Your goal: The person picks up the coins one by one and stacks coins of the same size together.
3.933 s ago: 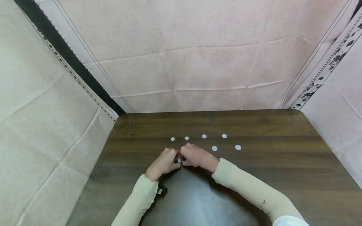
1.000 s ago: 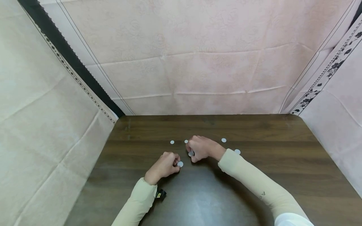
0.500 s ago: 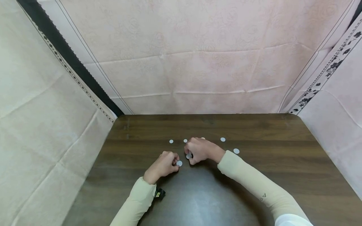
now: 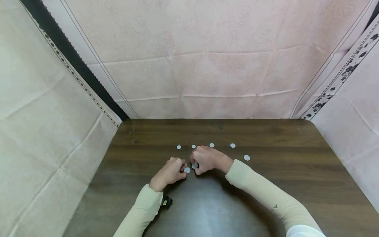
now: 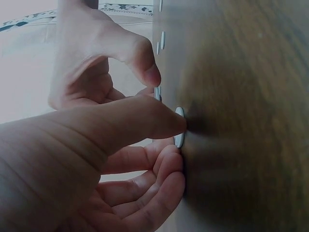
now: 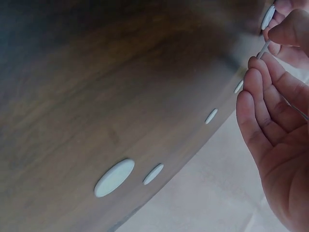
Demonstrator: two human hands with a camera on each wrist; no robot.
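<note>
My left hand [image 4: 169, 171] is low over the wooden table and holds a small white disc [image 4: 187, 170] by its edge, between thumb and curled fingers. In the left wrist view that white disc [image 5: 179, 137] stands right at the tabletop, with the thumb [image 5: 164, 118] across it. Just to the right, my right hand [image 4: 206, 159] pinches another white disc [image 4: 194, 166]. Seen from the right wrist, this second disc [image 6: 263, 50] sits edge-on between thumb and fingertips. A narrow gap separates the two discs in the head view.
Beyond the hands, several white discs lie spread in a row, among them one at the left [image 4: 179, 147] and one at the right [image 4: 233, 145]. A larger-looking disc [image 4: 246, 158] lies nearer on the right. A pale cloth [image 4: 189, 82] hangs behind the table's far edge [image 4: 165, 119].
My hands were together earlier. One disc from the near right of the group is now in my right hand, which has moved left towards my left hand. The left hand has barely moved.
</note>
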